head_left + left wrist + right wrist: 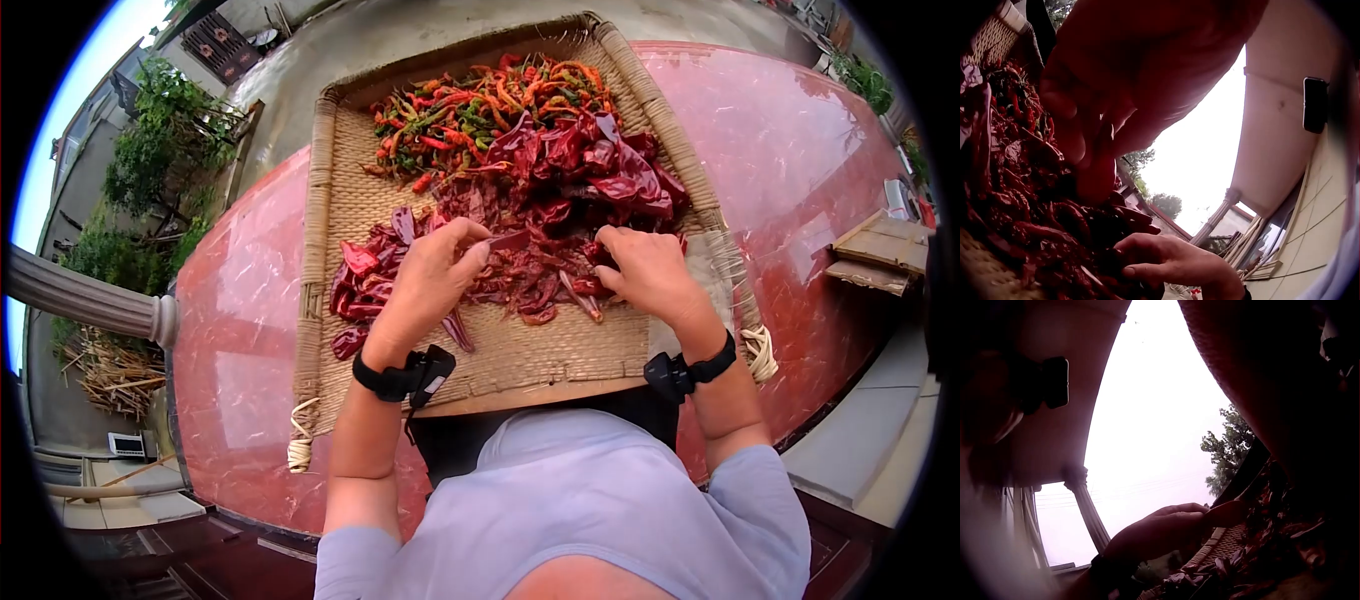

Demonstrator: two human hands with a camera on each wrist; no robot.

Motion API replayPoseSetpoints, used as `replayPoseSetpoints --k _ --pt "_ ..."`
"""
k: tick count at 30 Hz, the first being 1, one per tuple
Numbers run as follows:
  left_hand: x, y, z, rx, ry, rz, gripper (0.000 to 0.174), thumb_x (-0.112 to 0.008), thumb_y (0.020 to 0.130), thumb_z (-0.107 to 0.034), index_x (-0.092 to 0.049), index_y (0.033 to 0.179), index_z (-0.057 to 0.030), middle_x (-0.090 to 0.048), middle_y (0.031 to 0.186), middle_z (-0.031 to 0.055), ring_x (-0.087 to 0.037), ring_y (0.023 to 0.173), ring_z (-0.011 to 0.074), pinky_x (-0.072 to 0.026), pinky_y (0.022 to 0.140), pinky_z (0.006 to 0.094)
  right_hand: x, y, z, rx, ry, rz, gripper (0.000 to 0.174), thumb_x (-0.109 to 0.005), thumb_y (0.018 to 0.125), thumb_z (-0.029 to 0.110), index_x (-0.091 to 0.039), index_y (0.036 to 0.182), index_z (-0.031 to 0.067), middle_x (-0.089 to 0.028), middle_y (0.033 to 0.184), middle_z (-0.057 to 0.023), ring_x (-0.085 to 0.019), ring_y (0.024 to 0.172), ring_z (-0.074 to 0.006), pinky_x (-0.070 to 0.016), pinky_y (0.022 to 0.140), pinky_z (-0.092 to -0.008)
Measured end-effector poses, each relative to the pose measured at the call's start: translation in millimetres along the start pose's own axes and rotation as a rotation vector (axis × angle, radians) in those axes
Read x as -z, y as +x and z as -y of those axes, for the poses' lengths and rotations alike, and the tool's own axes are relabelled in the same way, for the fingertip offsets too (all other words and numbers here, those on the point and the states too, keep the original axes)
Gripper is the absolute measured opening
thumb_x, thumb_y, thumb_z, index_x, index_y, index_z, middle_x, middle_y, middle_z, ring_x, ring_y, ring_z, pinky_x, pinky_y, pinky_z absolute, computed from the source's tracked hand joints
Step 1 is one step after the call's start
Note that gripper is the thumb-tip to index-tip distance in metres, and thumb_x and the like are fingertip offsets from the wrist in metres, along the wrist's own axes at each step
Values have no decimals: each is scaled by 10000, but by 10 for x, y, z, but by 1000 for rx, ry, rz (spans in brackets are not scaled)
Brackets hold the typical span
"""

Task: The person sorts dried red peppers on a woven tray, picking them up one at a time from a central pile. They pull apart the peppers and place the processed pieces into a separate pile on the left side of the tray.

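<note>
A woven tray [560,365] carries a pile of wrinkled dark red dried chili peppers [560,160]. Over the pile's near part, my left hand [432,275] pinches a flat dried red chili pepper [510,240] between thumb and fingers. In the left wrist view this hand looms dark at the top. To its right, my right hand [650,272] has bent fingers at the dried peppers, thumb apart below. Its fingertips overlap the dark peppers [1116,265], and I cannot tell whether they grip one. A pale-stemmed pepper [580,297] lies near that thumb.
Orange, red and green slender chilies [480,105] lie at the tray's far end. Larger glossy red peppers [362,280] are at its left side. Below the tray is a polished red tabletop [240,370]. A stone column [90,300] stands at the left.
</note>
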State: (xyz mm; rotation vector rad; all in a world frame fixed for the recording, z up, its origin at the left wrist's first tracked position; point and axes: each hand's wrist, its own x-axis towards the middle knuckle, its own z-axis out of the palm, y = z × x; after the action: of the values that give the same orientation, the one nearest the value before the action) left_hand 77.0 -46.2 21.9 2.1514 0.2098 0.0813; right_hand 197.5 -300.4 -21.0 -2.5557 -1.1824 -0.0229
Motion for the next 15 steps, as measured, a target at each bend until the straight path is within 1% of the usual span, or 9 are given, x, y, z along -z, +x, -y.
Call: replayPoseSetpoints --k 2,3,4,6,9,11,12,14,15 --pt "208 -61 -11 79 47 -42 207 -583 985 -173 -619 1116 -17 -599 809 -6 -548 694 71 -458 618 237 -1 -9 3 21 -36 -16 249 -675 817 220 -556 939 38 -656 845 -147 -666 799 -360 -520 668 -473" --pt "283 -26 177 66 106 -92 215 -579 990 -182 -615 1126 -20 -595 812 1 -542 681 75 -458 608 239 -10 -11 9 29 -52 -10 245 -674 818 217 -557 941 39 -652 849 -144 -666 792 -357 -521 665 -470" --pt "319 -14 246 62 168 -219 223 -619 932 -160 -635 1107 -23 -666 905 134 -641 781 216 -512 732 363 -11 -11 18 37 -69 -7 242 -673 819 214 -558 943 41 -648 852 -141 -666 785 -353 -521 661 -466" --pt "340 -30 241 20 602 -377 230 -635 911 -161 -636 1103 -35 -636 1001 144 -646 867 277 -517 770 391 31 -9 90 61 -57 2 237 -670 824 210 -558 949 44 -644 869 -134 -665 776 -349 -522 653 -455" --pt "260 14 59 -59 334 -218 256 -646 890 -170 -634 1115 -49 -608 1036 141 -632 922 320 -513 799 408 56 60 246 115 -59 52 276 -680 836 221 -576 1031 55 -629 901 -131 -658 806 -338 -519 660 -434" --pt "179 143 14 -131 331 -120 276 -653 892 -136 -635 1146 -31 -608 1031 109 -587 838 213 -496 754 333 71 97 394 218 23 23 330 -684 846 187 -585 1134 59 -620 968 -122 -655 865 -326 -529 683 -422" --pt "136 220 -27 -172 330 -72 287 -657 893 -120 -635 1162 -22 -608 1029 92 -565 796 160 -487 732 295 37 129 461 303 215 -101 382 -691 834 120 -573 1193 65 -618 1053 -114 -650 899 -316 -542 706 -403" --pt "19 353 -119 -230 340 -66 275 -650 886 -122 -637 1144 -30 -618 1038 113 -593 821 213 -496 758 326 56 196 608 390 355 -297 285 -669 815 88 -616 1095 86 -614 911 -93 -649 828 -311 -541 674 -416" --pt "-52 426 -143 -246 352 -55 274 -650 881 -127 -638 1139 -32 -619 1038 124 -602 834 235 -499 767 341 59 197 594 416 355 -293 256 -674 810 84 -631 1062 90 -623 889 -86 -651 801 -305 -539 664 -409"
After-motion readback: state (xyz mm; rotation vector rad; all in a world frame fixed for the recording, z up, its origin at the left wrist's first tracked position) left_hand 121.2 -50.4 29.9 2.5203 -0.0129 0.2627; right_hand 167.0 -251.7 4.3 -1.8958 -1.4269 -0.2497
